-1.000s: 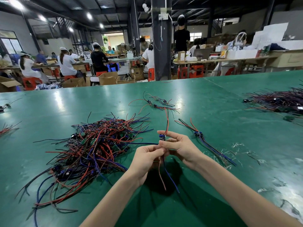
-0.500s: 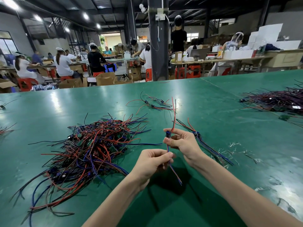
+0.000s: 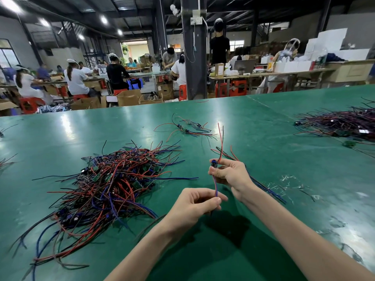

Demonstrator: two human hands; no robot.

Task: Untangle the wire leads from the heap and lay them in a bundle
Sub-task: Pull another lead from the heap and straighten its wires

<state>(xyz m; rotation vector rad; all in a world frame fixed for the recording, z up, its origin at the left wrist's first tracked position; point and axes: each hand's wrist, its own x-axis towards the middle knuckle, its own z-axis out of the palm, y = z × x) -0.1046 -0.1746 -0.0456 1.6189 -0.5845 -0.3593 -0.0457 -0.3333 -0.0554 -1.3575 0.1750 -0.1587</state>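
Green table (image 3: 263, 138), wire heap (image 3: 113, 183); one lead (image 3: 214, 185) pinched by left hand (image 3: 194, 205) and right hand (image 3: 231, 175).

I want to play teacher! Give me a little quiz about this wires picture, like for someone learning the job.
1. True or false: the heap of tangled wires lies to the left of the left hand.
2. Both hands hold one wire lead above the table. Which one pinches it by its small blue part? A) the left hand B) the right hand
3. Fill in the colour: the table top is ___.

Key: 1 true; 2 B; 3 green.
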